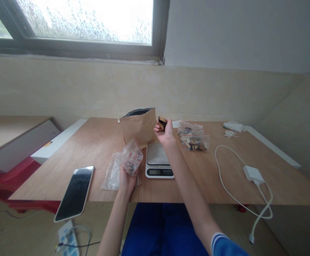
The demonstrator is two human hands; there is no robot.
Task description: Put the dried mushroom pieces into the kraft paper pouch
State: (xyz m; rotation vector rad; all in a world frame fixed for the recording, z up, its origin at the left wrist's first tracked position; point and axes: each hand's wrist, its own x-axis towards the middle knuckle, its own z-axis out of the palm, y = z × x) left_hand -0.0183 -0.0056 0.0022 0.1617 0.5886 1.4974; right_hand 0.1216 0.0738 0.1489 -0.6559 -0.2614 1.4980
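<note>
In my left hand is a clear zip bag with a red strip at its mouth; some small dark bits seem to show low in it. My right hand is closed round brown and black dried slices, raised above the table. Behind both hands stands a brown paper pouch, its dark-lined mouth open. Below my right hand lies a white kitchen scale, partly covered by my forearm; its display cannot be read. More clear plastic bags lie flat beside my left hand.
Filled zip bags lie right of the scale. A phone overhangs the table's front left edge. A white charger with its cable rests at the right, near crumpled white scraps. A red stool stands left, below the tabletop.
</note>
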